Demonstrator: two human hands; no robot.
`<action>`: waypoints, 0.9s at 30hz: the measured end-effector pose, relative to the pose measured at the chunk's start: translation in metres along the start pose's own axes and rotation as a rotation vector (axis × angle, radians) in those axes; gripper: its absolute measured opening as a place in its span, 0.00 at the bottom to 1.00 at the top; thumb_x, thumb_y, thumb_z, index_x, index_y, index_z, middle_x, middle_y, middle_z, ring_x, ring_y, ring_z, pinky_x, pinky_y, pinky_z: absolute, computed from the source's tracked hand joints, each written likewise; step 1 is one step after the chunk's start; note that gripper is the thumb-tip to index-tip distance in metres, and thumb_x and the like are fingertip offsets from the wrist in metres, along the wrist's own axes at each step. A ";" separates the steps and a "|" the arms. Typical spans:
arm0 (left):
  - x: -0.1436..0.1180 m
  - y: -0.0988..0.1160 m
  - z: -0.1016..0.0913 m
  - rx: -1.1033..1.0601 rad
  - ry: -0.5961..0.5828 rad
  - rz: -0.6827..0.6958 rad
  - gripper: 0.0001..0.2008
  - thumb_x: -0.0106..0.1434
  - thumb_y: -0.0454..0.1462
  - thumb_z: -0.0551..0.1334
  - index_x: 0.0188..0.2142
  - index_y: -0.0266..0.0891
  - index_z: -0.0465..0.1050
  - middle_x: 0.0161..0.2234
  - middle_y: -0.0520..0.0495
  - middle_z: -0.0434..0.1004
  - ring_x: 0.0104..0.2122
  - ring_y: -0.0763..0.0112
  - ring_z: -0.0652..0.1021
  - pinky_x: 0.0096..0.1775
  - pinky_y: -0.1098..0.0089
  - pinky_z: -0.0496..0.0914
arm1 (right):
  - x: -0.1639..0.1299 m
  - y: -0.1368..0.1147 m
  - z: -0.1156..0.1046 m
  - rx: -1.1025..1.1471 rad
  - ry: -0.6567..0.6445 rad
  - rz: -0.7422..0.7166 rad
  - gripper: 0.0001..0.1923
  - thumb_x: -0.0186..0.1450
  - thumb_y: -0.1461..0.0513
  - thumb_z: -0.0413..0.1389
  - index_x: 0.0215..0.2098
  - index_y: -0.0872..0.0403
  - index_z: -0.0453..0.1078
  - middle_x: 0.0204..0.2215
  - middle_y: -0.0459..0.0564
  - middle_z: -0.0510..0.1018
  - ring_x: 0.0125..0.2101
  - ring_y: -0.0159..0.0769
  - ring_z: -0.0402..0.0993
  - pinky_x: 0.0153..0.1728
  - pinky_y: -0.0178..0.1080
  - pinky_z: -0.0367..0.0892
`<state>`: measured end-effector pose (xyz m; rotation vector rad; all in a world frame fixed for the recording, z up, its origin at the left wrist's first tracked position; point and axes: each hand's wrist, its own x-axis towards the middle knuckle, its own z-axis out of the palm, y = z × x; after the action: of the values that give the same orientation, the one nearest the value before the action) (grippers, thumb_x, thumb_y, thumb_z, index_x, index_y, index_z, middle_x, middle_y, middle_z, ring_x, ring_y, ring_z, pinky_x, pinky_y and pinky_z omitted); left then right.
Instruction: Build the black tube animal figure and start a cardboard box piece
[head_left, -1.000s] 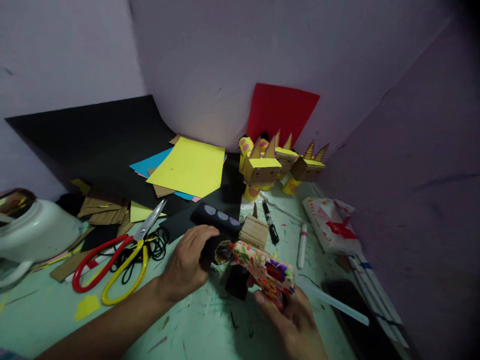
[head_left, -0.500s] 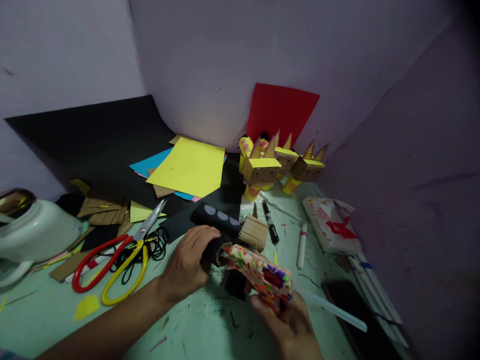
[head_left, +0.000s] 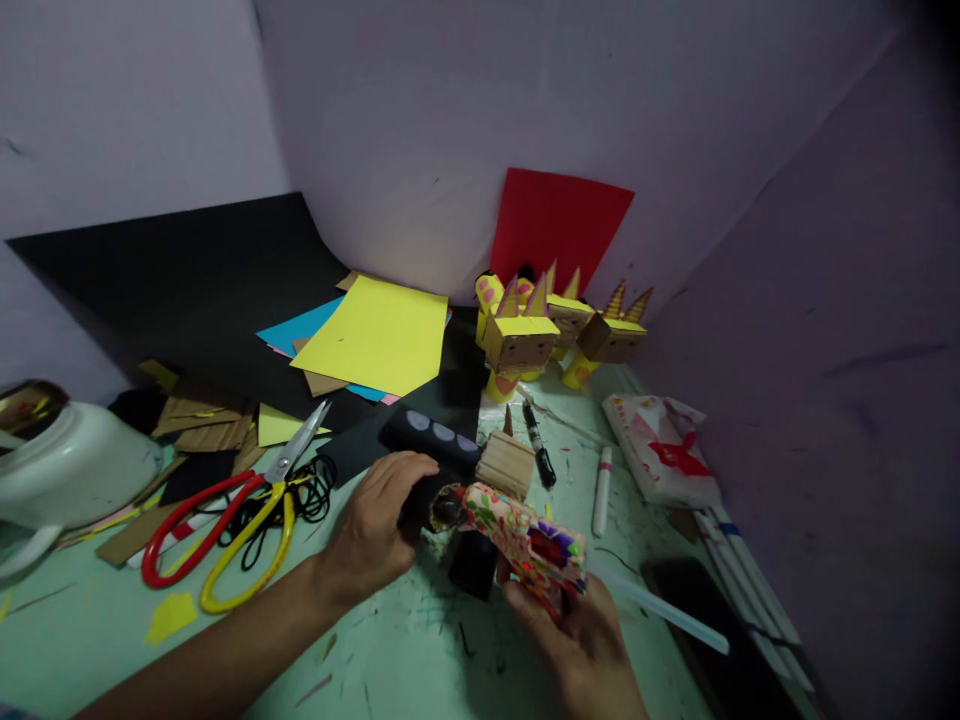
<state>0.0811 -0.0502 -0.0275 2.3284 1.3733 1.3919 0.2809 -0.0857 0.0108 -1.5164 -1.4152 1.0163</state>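
Note:
My left hand [head_left: 381, 515] is closed round a black tube [head_left: 426, 498], whose open end faces right and shows a brown cardboard edge. In my right hand [head_left: 574, 635] is a glue gun [head_left: 521, 535] wrapped in flower-patterned paper, with a small red light lit. Its nozzle points into or just beside the tube's open end; I cannot tell whether it touches. A clear glue stick [head_left: 667, 613] juts from the gun's back. Under the nozzle lies a small black piece [head_left: 472, 563]. Behind the tube are a black roll with grey spots [head_left: 431, 430] and a small cardboard box [head_left: 506, 463].
Scissors [head_left: 281, 470] lie at left on black cord, near cardboard scraps [head_left: 202, 410] and a white pot [head_left: 75, 465]. Yellow paper [head_left: 375, 335] and horned cardboard figures [head_left: 521, 350] are behind. A black pen [head_left: 538, 445], white marker [head_left: 602, 490], packet [head_left: 660, 450] and phone [head_left: 712, 630] lie right.
The glue gun's nozzle has drawn back slightly to the right from the tube's end. My left hand still holds the tube in nearly the same place.

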 end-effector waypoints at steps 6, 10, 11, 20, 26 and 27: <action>-0.002 -0.002 0.002 0.004 -0.006 -0.006 0.24 0.50 0.22 0.55 0.47 0.36 0.61 0.42 0.41 0.70 0.44 0.62 0.70 0.48 0.59 0.66 | -0.003 0.005 0.003 0.012 0.041 0.031 0.15 0.50 0.51 0.58 0.29 0.53 0.76 0.30 0.52 0.80 0.34 0.44 0.75 0.40 0.40 0.70; -0.002 -0.002 0.001 -0.004 -0.011 -0.009 0.24 0.50 0.21 0.55 0.47 0.36 0.61 0.42 0.41 0.70 0.45 0.63 0.70 0.48 0.60 0.65 | -0.004 0.009 0.004 -0.006 0.051 0.047 0.16 0.50 0.51 0.59 0.30 0.53 0.76 0.31 0.52 0.80 0.34 0.45 0.75 0.38 0.39 0.71; -0.002 -0.002 0.001 -0.002 -0.012 -0.009 0.24 0.49 0.21 0.55 0.47 0.36 0.62 0.42 0.41 0.70 0.45 0.63 0.70 0.49 0.60 0.65 | -0.003 0.009 0.004 -0.006 0.044 0.040 0.16 0.50 0.51 0.59 0.30 0.53 0.76 0.31 0.52 0.80 0.34 0.45 0.75 0.38 0.39 0.71; -0.002 -0.002 0.001 -0.011 -0.001 -0.035 0.23 0.51 0.22 0.56 0.47 0.37 0.61 0.43 0.41 0.70 0.45 0.63 0.70 0.48 0.61 0.66 | 0.000 0.006 0.001 -0.002 0.099 0.041 0.16 0.50 0.50 0.59 0.29 0.53 0.77 0.30 0.52 0.80 0.34 0.44 0.76 0.36 0.38 0.72; -0.001 0.000 0.001 -0.003 -0.003 -0.026 0.22 0.52 0.23 0.55 0.46 0.37 0.62 0.42 0.41 0.70 0.45 0.62 0.70 0.48 0.59 0.66 | -0.004 0.013 0.003 -0.029 0.077 0.026 0.17 0.50 0.49 0.58 0.30 0.53 0.77 0.30 0.52 0.80 0.33 0.44 0.76 0.34 0.38 0.72; 0.000 0.000 0.001 -0.007 -0.007 -0.017 0.22 0.52 0.23 0.56 0.46 0.37 0.62 0.42 0.41 0.70 0.45 0.62 0.70 0.48 0.59 0.66 | -0.004 0.014 0.003 -0.039 0.082 0.023 0.18 0.50 0.49 0.58 0.30 0.53 0.77 0.30 0.53 0.80 0.33 0.44 0.76 0.33 0.38 0.72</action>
<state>0.0817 -0.0502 -0.0280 2.3092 1.3810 1.3810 0.2825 -0.0907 -0.0037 -1.5885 -1.3702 0.9343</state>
